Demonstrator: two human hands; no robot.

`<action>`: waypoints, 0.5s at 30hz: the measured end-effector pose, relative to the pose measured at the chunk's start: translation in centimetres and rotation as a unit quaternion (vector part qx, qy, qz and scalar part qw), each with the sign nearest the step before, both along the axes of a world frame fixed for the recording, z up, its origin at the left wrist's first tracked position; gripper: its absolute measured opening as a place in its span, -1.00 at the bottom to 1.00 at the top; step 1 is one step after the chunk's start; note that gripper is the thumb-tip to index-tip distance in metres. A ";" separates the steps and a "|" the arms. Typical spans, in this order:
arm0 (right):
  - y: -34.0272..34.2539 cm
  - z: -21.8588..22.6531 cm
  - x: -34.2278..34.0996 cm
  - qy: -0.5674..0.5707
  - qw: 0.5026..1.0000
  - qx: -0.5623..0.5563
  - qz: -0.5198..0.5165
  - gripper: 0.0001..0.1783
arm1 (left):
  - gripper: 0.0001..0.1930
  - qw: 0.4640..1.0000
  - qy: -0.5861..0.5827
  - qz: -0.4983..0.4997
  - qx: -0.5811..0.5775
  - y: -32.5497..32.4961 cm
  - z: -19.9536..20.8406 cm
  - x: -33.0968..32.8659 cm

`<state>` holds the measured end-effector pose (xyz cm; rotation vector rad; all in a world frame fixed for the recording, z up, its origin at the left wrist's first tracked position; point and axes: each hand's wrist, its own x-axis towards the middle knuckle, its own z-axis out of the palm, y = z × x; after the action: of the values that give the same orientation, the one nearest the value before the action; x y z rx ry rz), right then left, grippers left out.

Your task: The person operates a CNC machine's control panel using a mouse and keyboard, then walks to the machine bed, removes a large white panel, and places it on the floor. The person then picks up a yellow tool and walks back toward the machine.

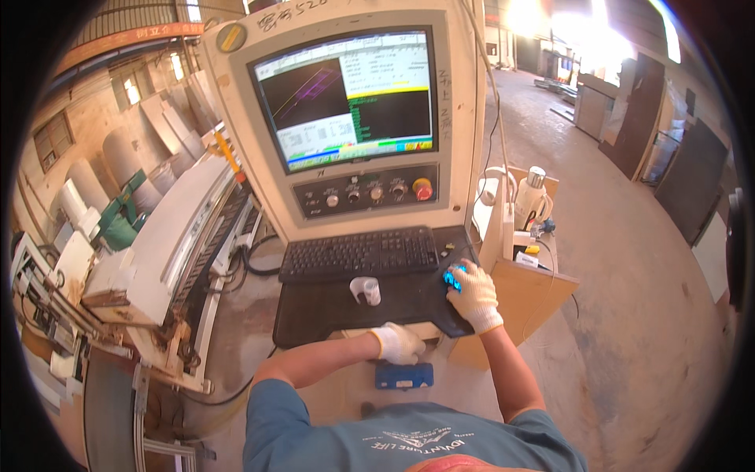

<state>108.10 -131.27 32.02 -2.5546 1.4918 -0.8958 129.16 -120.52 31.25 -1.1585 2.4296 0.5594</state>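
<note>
My right hand [476, 300], in a cream knitted glove, is closed over a computer mouse [454, 277] that glows bright blue at the right end of the black tray [314, 315]. My left hand [399, 344], gloved the same way, rests low at the tray's front edge with its fingers loosely extended and holding nothing I can see. Just below it is a blue case [403, 376]. A black keyboard [358, 253] lies along the back of the tray. Between the keyboard and my left hand stands a small whitish roll [366, 291] with a loose curled end.
Above the keyboard rises a beige control cabinet with a lit screen [346, 98] and a red stop button [423, 189]. A wooden stand [503, 307] at the right holds a white flask [532, 197]. A long machine [157, 244] stands left; dark panels [692, 181] lean far right.
</note>
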 end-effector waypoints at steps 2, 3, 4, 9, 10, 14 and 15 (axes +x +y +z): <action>0.2 0.2 -0.1 0.002 1.000 -0.010 0.011 -0.44 | -0.65 0.998 0.001 -0.053 0.028 -1.1 -1.0 -0.1; 0.3 0.3 -0.1 0.006 1.000 -0.008 0.014 -0.44 | -0.65 0.994 -0.005 -0.099 0.033 -1.3 -1.5 0.0; 0.4 0.5 -0.1 0.005 1.000 -0.004 0.016 -0.45 | -0.65 0.993 -0.011 -0.117 0.029 -1.5 -2.0 0.1; 0.8 0.8 -0.1 0.010 1.000 -0.009 0.018 -0.45 | -0.68 0.981 -0.031 -0.189 -0.013 -1.7 -3.8 0.8; 0.8 0.9 -0.1 0.016 1.000 -0.016 0.018 -0.46 | -0.68 0.982 -0.016 -0.185 -0.015 -1.7 -3.9 0.9; 0.9 1.0 -0.2 0.028 1.000 0.006 0.013 -0.46 | -0.67 0.984 0.029 -0.166 0.052 -1.7 -3.5 0.4; 1.0 1.1 -0.2 0.021 1.000 0.000 0.018 -0.46 | -0.67 0.985 0.030 -0.166 0.046 -1.6 -3.4 0.1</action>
<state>107.88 -130.29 33.08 -2.6081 1.4505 -0.8425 129.29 -122.11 27.83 -0.6871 2.5433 0.5974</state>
